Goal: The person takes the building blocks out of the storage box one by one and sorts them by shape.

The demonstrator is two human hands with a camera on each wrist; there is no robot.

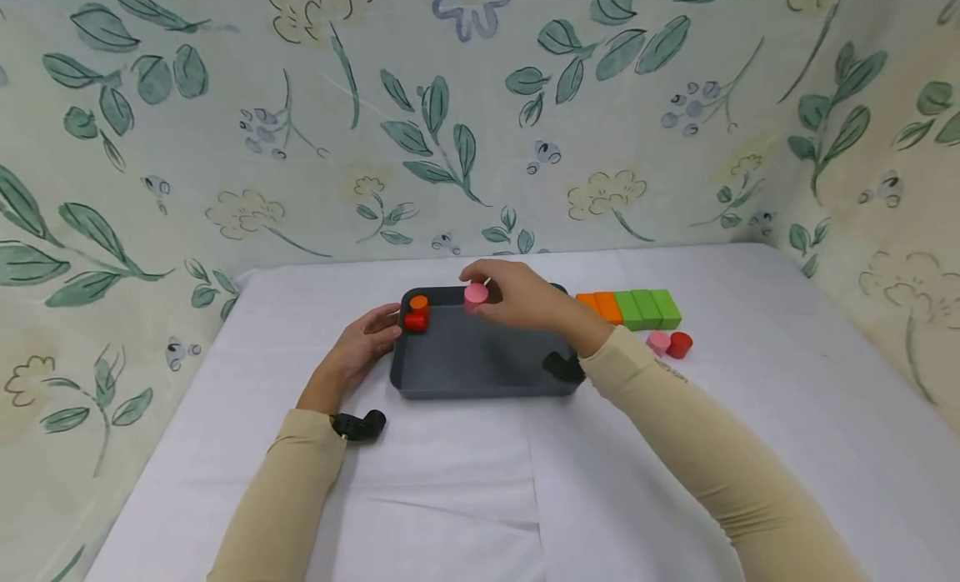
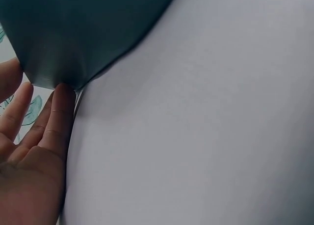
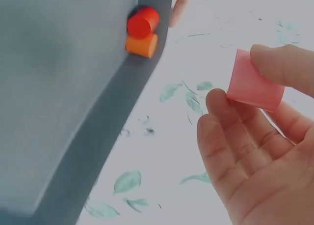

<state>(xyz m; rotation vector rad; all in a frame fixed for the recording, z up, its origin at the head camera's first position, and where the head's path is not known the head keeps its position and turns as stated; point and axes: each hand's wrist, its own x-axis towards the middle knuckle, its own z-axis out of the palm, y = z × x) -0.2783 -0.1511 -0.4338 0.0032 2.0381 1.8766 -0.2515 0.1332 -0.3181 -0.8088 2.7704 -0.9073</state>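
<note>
My right hand [image 1: 521,294] pinches a pink cylinder block [image 3: 255,82] between thumb and fingers, held up over the far side of the dark grey tray [image 1: 480,393]. In the tray's far left corner sit an orange cylinder [image 1: 418,303] and a red cylinder [image 1: 416,322], side by side. My left hand [image 1: 360,344] rests against the tray's left side, its fingertips touching the outer wall. The left wrist view shows those fingers [image 2: 60,112] nearly straight along the tray's edge.
Right of the tray, orange blocks [image 1: 607,307] and green blocks [image 1: 647,310] stand in a row, partly behind my right arm. A second pink cylinder [image 1: 658,343] and another red cylinder [image 1: 680,345] stand in front of them. White cloth [image 1: 450,490] covers the table; a floral curtain hangs behind.
</note>
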